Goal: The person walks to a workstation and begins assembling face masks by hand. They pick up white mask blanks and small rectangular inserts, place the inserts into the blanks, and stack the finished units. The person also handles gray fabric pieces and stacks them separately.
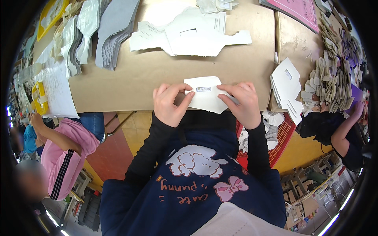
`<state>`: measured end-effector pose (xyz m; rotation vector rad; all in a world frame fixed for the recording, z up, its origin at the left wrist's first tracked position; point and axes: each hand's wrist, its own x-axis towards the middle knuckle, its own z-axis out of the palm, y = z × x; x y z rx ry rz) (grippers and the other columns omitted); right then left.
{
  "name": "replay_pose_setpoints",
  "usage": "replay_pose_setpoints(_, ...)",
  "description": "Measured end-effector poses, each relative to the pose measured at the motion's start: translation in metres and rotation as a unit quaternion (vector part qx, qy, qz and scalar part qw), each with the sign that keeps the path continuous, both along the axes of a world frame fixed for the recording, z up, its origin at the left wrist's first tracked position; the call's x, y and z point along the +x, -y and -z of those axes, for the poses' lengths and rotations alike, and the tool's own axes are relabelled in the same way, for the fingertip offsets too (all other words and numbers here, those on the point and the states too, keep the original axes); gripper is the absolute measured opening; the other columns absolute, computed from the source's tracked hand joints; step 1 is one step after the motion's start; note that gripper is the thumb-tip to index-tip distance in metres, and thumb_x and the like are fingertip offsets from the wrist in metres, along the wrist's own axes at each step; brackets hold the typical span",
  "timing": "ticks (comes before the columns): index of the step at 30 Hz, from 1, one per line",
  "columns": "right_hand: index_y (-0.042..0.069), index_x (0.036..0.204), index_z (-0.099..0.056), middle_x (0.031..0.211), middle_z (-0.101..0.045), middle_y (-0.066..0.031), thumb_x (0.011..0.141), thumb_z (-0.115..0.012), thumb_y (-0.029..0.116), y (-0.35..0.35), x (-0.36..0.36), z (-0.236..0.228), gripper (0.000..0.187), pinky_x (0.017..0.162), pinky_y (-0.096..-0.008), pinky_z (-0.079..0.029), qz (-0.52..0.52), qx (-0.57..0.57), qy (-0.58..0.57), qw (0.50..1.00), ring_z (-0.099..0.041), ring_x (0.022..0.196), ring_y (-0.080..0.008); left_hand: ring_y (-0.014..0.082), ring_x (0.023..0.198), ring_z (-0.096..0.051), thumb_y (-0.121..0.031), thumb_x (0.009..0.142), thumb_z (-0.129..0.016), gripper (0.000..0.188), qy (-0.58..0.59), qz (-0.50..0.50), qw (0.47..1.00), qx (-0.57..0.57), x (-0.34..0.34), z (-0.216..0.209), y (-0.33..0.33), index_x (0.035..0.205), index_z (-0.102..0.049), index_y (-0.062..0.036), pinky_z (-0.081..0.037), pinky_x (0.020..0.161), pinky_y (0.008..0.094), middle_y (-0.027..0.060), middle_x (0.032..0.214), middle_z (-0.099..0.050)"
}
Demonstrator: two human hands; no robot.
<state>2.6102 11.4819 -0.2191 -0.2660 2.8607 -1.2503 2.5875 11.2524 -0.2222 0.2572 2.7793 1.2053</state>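
A white cut piece (204,100) with a small dark label (203,89) lies at the near edge of the brown table (130,74). My left hand (170,103) pinches its left edge, thumb and forefinger close to the label. My right hand (242,103) grips its right side, fingers curled over the piece. Both forearms wear black sleeves.
Larger white cut shapes (197,35) lie further back. Grey and silvery stacks (112,31) sit at the back left, a white stack (287,88) and beige pieces (330,78) at the right. A red basket (281,135) stands below. Co-workers sit at left (63,153) and right (342,133).
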Motion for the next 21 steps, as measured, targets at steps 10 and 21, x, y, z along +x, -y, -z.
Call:
replay_pose_setpoints(10, 0.01, 0.102, -0.075, 0.074, -0.063, -0.003, 0.078, -0.079, 0.011, -0.0002, -0.001, 0.0018, 0.025, 0.079, -0.0331, -0.041, -0.005, 0.019, -0.011, 1.0, -0.056, 0.071, -0.0197, 0.0174, 0.077, -0.056, -0.017, 0.081, -0.078, 0.012, 0.002, 0.005, 1.0, -0.009, -0.001, 0.0004, -0.0005, 0.091, -0.073, -0.0113, -0.038, 0.077, 0.0323, -0.0012, 0.08, -0.066)
replay_pose_setpoints(21, 0.01, 0.103, -0.075, 0.075, -0.064, -0.0043, 0.078, -0.079, 0.013, 0.0001, -0.0037, -0.0014, 0.025, 0.078, -0.0344, -0.042, -0.012, 0.046, -0.012, 0.999, -0.057, 0.074, -0.0206, 0.0181, 0.077, -0.054, -0.018, 0.083, -0.075, 0.007, -0.014, 0.031, 0.999, -0.031, -0.0024, 0.0001, -0.0016, 0.089, -0.075, -0.0149, -0.035, 0.075, 0.0329, -0.0028, 0.078, -0.065)
